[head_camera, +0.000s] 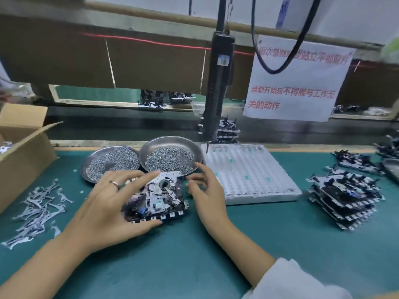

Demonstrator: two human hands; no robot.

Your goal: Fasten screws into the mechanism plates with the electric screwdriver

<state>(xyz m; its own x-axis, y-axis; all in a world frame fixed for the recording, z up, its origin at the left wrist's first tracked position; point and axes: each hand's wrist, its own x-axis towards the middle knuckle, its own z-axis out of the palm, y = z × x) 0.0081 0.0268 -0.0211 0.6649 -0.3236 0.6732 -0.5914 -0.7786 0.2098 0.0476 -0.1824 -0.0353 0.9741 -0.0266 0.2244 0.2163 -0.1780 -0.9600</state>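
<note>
Though blurred, metal-and-black mechanism plate [160,196]

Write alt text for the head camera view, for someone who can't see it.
Two bare hands, left hand and right hand, steady a mechanism plate on a green mat. Behind sit two dishes of screws; an electric screwdriver hangs unheld above.
</note>
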